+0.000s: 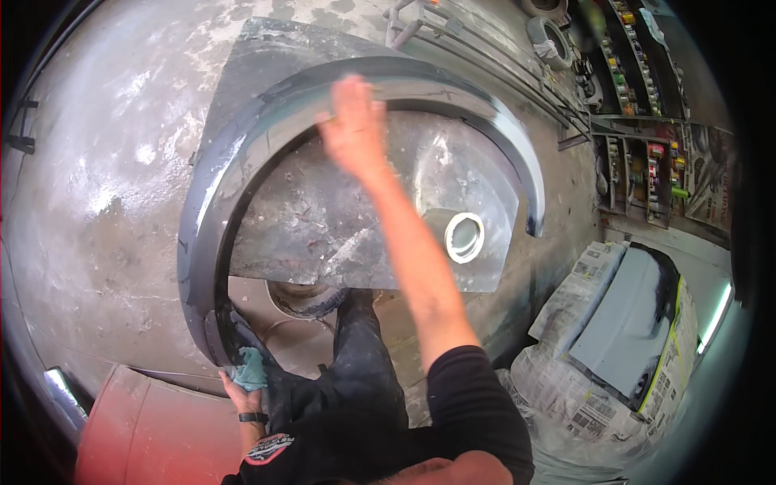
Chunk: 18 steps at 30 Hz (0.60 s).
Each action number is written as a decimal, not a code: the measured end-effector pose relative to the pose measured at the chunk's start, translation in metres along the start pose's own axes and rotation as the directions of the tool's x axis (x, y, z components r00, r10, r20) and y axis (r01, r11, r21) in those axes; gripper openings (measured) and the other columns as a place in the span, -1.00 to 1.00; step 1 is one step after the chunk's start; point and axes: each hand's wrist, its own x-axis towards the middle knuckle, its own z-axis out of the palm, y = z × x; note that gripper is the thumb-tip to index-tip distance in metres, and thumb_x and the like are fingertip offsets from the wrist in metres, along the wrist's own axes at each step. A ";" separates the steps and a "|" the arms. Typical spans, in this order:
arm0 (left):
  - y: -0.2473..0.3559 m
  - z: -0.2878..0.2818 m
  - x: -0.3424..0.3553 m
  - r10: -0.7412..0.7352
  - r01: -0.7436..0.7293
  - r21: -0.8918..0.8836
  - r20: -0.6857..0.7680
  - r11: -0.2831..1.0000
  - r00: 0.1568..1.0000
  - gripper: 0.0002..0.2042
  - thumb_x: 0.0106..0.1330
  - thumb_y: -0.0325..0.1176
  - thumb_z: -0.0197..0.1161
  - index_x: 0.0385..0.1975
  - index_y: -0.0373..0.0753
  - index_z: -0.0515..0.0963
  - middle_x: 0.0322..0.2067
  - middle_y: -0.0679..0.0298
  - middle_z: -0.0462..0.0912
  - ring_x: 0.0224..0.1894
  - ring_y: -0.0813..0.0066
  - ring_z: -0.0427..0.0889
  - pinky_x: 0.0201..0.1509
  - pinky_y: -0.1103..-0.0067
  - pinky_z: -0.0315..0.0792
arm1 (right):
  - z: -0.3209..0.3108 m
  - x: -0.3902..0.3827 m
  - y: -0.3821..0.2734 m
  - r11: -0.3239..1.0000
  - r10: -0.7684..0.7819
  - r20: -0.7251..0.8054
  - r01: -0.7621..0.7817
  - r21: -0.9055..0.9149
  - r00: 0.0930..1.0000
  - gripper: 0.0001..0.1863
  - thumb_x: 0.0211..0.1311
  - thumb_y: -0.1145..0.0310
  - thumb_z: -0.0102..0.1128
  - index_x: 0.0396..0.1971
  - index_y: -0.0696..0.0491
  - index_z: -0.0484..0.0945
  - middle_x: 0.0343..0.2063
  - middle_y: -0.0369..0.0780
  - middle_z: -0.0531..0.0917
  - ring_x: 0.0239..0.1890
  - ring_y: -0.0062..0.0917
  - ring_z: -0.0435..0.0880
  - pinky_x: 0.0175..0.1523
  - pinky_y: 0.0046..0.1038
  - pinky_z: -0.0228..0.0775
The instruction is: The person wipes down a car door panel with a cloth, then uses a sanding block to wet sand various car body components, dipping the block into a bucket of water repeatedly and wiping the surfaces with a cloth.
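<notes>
A large curved wheel-arch trim [212, 202], dark grey with lighter, glossy patches, lies across a worn, stained board [303, 218]. My right hand [353, 129] is over the top of the curve, slightly blurred, with its fingers stretched out over the trim. What lies under its palm is hidden. At the trim's lower left end, by my thigh, my left hand [240, 396] closes on a teal cloth [250, 370]. The cloth is against the trim's end. A tub with a white rim [465, 238] stands on the board inside the curve.
A red drum-like object [153, 428] stands at the lower left. To the right, a grey panel [621, 311] rests among newspaper masking [570, 295]. A metal frame [485, 61] stands behind the trim. Shelves of cans [638, 174] and tyres [550, 42] are at the far right.
</notes>
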 end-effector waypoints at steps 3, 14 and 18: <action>0.001 0.036 -0.012 0.020 -0.023 0.083 0.042 0.996 0.999 -0.29 0.48 0.24 -0.09 0.15 -0.41 0.46 0.11 -0.08 0.61 0.12 -0.02 0.63 0.25 0.20 0.52 | -0.051 0.015 0.111 0.949 0.300 0.016 -0.297 -0.104 0.954 -0.27 0.48 -0.10 -0.13 0.46 0.06 0.16 0.51 -0.11 0.10 0.56 -0.28 0.01 0.49 0.26 -0.24; 0.007 0.046 -0.027 0.237 -0.266 0.326 0.127 0.907 0.963 -0.36 0.50 0.16 0.01 0.17 -0.41 0.43 0.00 0.06 0.66 -0.02 0.15 0.71 0.11 0.30 0.60 | -0.014 0.014 0.004 0.983 -0.181 0.124 0.177 0.037 0.976 -0.31 0.44 -0.09 -0.04 0.39 0.04 0.28 0.42 -0.06 0.27 0.49 -0.19 0.18 0.50 0.15 -0.14; 0.003 0.043 -0.012 0.245 -0.273 0.315 0.127 0.909 0.961 -0.34 0.50 0.17 0.01 0.20 -0.41 0.42 0.00 0.07 0.65 -0.06 0.19 0.71 0.05 0.33 0.62 | -0.072 0.061 0.157 0.905 0.406 0.138 -0.377 -0.197 0.903 -0.26 0.46 -0.22 -0.21 0.37 0.05 0.34 0.40 -0.06 0.32 0.45 -0.21 0.27 0.47 0.08 0.00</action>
